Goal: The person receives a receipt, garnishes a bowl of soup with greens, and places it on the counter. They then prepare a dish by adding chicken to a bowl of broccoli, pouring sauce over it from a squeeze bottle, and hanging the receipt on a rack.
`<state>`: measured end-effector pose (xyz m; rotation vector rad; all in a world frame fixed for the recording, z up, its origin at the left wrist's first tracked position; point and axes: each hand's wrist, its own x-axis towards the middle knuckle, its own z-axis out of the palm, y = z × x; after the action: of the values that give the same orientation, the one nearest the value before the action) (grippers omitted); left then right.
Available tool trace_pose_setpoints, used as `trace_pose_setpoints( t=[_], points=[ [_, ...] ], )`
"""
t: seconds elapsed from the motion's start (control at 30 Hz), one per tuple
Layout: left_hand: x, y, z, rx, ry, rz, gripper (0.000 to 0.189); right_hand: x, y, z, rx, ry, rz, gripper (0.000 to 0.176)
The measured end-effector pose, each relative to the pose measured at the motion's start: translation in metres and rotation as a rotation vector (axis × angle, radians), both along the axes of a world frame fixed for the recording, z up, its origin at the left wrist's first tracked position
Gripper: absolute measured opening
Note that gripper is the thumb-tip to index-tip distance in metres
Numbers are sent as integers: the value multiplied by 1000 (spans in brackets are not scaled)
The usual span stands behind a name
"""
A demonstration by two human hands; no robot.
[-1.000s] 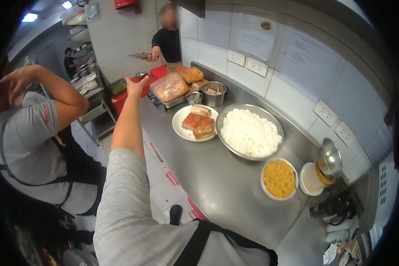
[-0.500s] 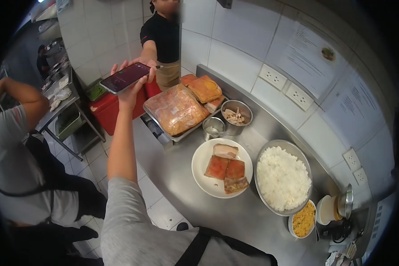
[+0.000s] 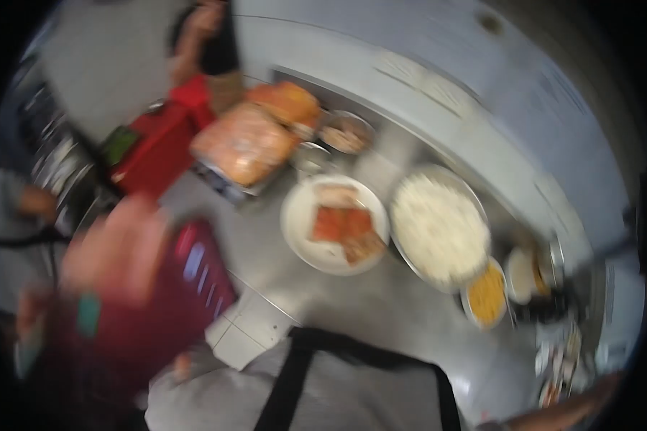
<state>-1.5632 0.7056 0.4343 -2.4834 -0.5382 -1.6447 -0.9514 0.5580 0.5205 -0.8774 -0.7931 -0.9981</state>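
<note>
A phone (image 3: 147, 312) with a dark reddish screen looms large and tilted at the lower left, very close to the camera. My left hand (image 3: 115, 248) is smeared by motion at its upper edge and appears to grip it; single fingers do not come out clearly. At the bottom right a bare forearm (image 3: 568, 413), seemingly my right, runs toward the dark rim of the picture. My right hand itself is out of sight. Beyond the phone, a white plate (image 3: 302, 248) on the steel counter (image 3: 266, 287) carries several pieces of red-skinned meat (image 3: 341, 224).
A large bowl of white rice (image 3: 438, 226) stands right of the plate, beside a smaller bowl of yellow crumbly food (image 3: 487, 296). Behind lie wrapped meat (image 3: 244, 144) on a tray and a metal pot (image 3: 346, 133). One co-worker (image 3: 219, 50) stands behind, another (image 3: 14, 244) at left.
The phone has come from the co-worker's outstretched hand, at arm's length, down and left toward my body. The camera view has shifted and blurred. The co-worker's arm is now raised.
</note>
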Motion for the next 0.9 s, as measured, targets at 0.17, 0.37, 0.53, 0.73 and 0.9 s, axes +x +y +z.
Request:
trace_pose_setpoints(
  t=[0.17,0.37,0.53,0.73,0.9],
  points=[
    [75,-78,26,-424,285,-542,61,95,-101,-8,83,13,136,24],
    [152,-114,24,-426,471,-686,63,177,-222,-37,70,11,255,21],
    [237,-127,7,-180,243,-1031,52,200,-290,-62,-131,125,474,25],
    [298,-163,40,-359,440,-894,71,187,-331,-70,-190,183,219,32],
    [316,-153,65,-437,829,-914,93,188,-367,-82,-243,219,-106,35]
  ],
)
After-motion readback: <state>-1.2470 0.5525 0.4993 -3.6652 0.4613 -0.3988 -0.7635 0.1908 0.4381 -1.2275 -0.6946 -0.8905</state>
